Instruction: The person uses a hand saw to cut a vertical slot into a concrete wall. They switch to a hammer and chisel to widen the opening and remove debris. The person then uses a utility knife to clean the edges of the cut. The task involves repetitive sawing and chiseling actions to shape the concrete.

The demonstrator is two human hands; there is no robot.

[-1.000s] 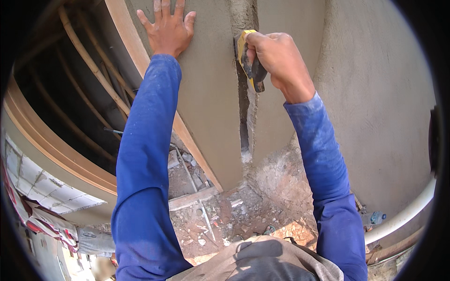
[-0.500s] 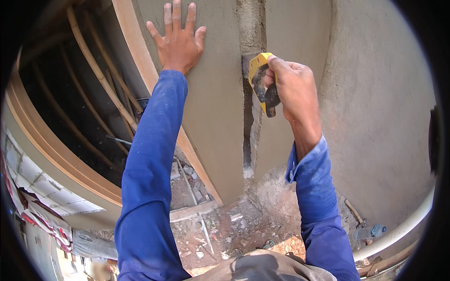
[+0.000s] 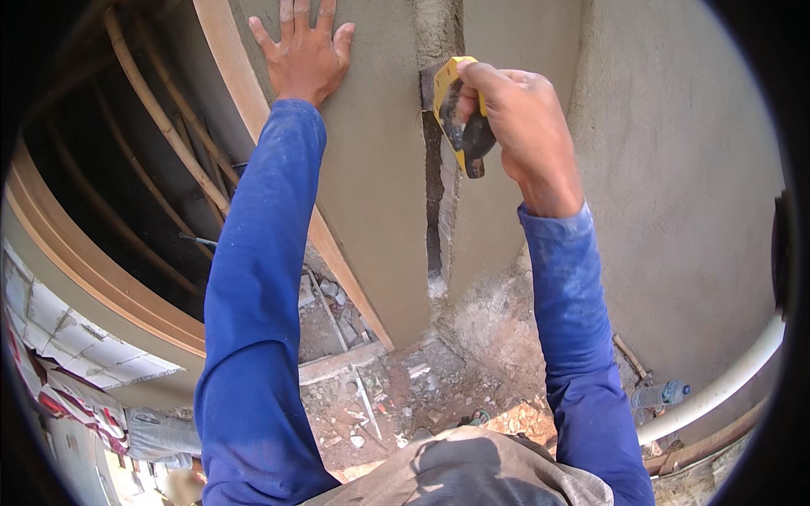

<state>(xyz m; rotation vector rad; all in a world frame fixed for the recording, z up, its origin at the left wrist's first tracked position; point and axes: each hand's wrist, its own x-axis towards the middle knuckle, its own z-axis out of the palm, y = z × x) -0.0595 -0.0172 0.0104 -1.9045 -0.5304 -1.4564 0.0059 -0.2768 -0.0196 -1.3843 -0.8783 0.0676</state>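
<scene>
My left hand [image 3: 305, 59] rests flat on grey plastered wall [image 3: 375, 185], fingers spread, beside a wooden frame edge [image 3: 228, 59]. My right hand [image 3: 527, 126] grips a yellow and black hand tool [image 3: 464, 143] with a grey blade whose edge sits at a vertical channel [image 3: 434, 211] cut in the plaster. Rough mortar [image 3: 439, 25] shows in the channel above the tool; below it the gap is dark.
Bamboo poles [image 3: 169, 126] stand inside a dark opening at left, near white blocks [image 3: 67, 320] and hanging cloth [image 3: 84, 413]. Rubble [image 3: 363, 405] covers the ground. A plastic bottle [image 3: 658, 394] and white pipe [image 3: 717, 388] are at lower right.
The view dipped and came back, shifting the scene down, then up. The tool stays at the channel with slight movement and tilt; my left hand keeps its place on the wall.
</scene>
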